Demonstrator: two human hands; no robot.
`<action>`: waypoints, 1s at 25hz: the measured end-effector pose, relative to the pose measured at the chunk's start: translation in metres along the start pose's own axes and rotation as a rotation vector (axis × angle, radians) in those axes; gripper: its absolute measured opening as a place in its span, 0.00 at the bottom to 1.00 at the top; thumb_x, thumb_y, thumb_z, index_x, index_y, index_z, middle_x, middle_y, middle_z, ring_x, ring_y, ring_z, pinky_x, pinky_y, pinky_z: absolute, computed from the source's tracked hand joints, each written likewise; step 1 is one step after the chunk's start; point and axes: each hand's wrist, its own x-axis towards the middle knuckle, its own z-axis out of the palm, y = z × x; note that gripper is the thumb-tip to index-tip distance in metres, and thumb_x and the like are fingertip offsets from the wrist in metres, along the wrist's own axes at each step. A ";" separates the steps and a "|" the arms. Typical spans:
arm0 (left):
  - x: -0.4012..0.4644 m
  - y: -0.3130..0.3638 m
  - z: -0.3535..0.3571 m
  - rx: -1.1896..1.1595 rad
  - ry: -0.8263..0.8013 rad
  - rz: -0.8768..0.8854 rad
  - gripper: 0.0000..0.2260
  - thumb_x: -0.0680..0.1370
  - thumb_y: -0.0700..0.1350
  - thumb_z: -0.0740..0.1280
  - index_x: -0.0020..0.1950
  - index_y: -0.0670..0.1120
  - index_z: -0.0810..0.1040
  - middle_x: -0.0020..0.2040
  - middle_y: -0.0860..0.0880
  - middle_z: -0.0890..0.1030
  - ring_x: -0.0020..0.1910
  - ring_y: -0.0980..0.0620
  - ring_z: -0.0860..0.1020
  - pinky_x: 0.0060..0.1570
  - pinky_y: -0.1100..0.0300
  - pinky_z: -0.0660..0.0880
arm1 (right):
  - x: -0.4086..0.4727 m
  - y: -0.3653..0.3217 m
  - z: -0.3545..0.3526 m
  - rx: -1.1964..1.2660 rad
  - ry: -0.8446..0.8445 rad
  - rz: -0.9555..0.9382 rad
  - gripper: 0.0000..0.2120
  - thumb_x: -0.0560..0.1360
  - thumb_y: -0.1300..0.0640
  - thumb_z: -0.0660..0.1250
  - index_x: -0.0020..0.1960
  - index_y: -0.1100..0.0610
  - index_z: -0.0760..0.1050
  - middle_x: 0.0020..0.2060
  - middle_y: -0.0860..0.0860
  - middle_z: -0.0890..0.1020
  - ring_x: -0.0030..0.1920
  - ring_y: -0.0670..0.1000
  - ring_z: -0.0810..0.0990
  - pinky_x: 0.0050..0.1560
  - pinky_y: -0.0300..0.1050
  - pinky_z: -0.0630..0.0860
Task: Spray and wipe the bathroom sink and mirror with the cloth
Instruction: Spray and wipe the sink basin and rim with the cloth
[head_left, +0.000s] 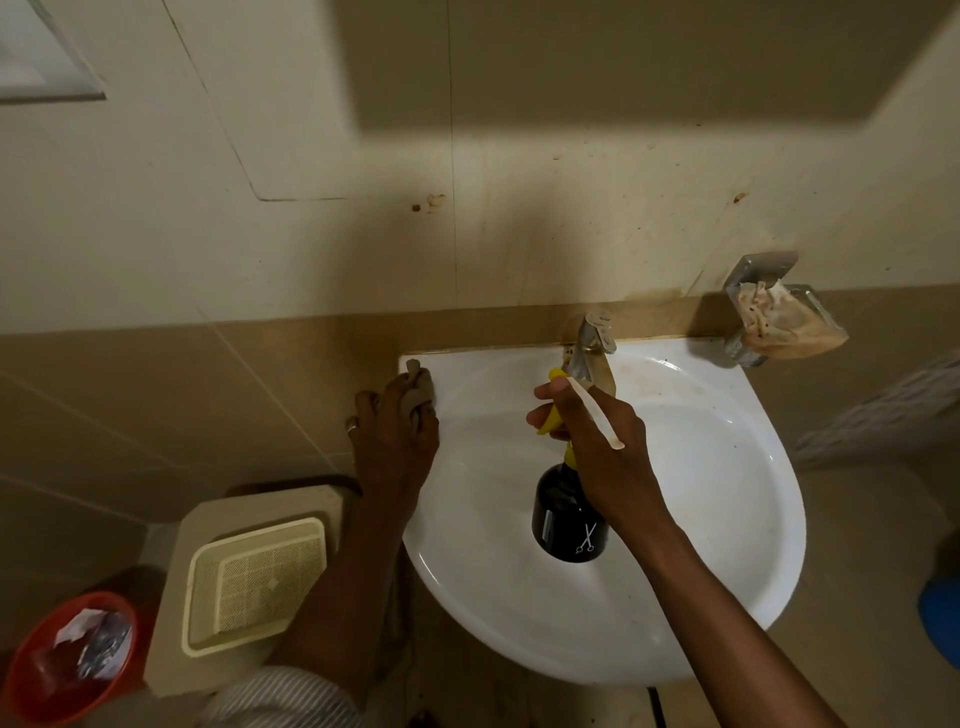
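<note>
Your right hand (597, 441) grasps the spray bottle (569, 519) by its yellow trigger head over the white sink (727, 493); its long axis runs near to far, nozzle toward the far tap (592, 338). Your left hand (395, 441) clenches the grey cloth (418, 387) on the sink's far-left rim.

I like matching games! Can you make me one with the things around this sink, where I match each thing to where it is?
Things:
1. cloth
2. spray bottle
3. red bucket
4. tap

Places:
A. on the floor at the bottom left
B. at the back rim of the sink, by the wall
C. in the right hand, over the basin
D. under the left hand, on the sink's back left corner

Pairs: 1-D, 2-C, 3-A, 4-B
</note>
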 end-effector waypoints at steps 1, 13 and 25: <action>-0.009 -0.002 -0.003 -0.023 0.003 -0.027 0.21 0.76 0.48 0.70 0.68 0.48 0.74 0.55 0.43 0.75 0.53 0.42 0.76 0.60 0.45 0.69 | -0.001 0.000 0.000 -0.002 -0.008 -0.011 0.15 0.86 0.51 0.60 0.51 0.53 0.83 0.44 0.43 0.88 0.49 0.52 0.89 0.54 0.47 0.84; -0.145 -0.007 -0.037 -0.232 -0.003 -0.192 0.24 0.71 0.55 0.66 0.67 0.54 0.75 0.54 0.49 0.74 0.51 0.50 0.77 0.49 0.47 0.80 | -0.014 -0.020 0.010 0.076 -0.059 -0.076 0.17 0.84 0.44 0.61 0.49 0.53 0.83 0.42 0.40 0.89 0.49 0.45 0.88 0.51 0.35 0.82; -0.101 0.037 -0.062 -0.231 -0.085 0.131 0.23 0.71 0.48 0.74 0.66 0.49 0.77 0.52 0.50 0.76 0.47 0.51 0.76 0.44 0.59 0.77 | -0.019 -0.029 -0.022 0.080 0.067 -0.023 0.18 0.86 0.47 0.60 0.46 0.51 0.84 0.41 0.40 0.89 0.49 0.50 0.88 0.52 0.43 0.83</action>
